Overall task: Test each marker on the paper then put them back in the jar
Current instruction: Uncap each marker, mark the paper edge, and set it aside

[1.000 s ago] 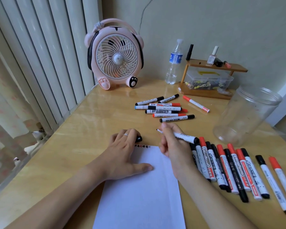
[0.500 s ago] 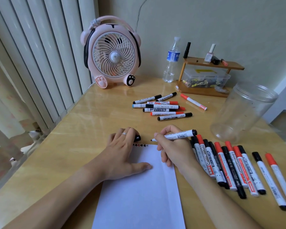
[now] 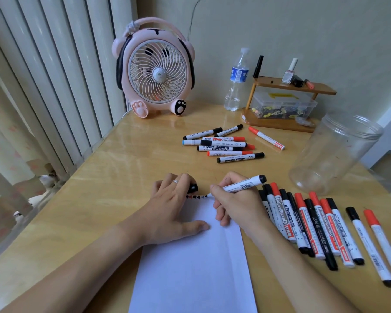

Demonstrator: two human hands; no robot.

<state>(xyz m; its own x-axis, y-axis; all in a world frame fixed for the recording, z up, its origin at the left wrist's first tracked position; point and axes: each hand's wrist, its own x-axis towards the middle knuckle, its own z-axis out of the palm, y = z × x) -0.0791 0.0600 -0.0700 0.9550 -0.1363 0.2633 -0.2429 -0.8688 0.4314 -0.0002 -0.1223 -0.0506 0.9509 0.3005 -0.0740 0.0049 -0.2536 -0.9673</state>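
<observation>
A white sheet of paper (image 3: 190, 263) lies on the wooden table in front of me, with a row of small red and black marks (image 3: 195, 197) along its top edge. My right hand (image 3: 234, 204) grips a white marker with a black end (image 3: 244, 185), its tip touching the paper's top edge. My left hand (image 3: 172, 208) presses flat on the paper and pins a black marker cap (image 3: 193, 188) under its fingers. A row of several markers (image 3: 321, 229) lies to the right. Another group of several markers (image 3: 224, 145) lies farther back. The clear jar (image 3: 334, 152) stands empty at the right.
A pink fan (image 3: 155, 71) stands at the back, with a water bottle (image 3: 236, 82) and a small wooden shelf (image 3: 289, 102) holding a clear box beside it. White vertical blinds (image 3: 43, 75) run along the table's left edge.
My right hand has lowered the marker from pointing up off the table to tip-down on the paper's top edge. My left hand has stayed put.
</observation>
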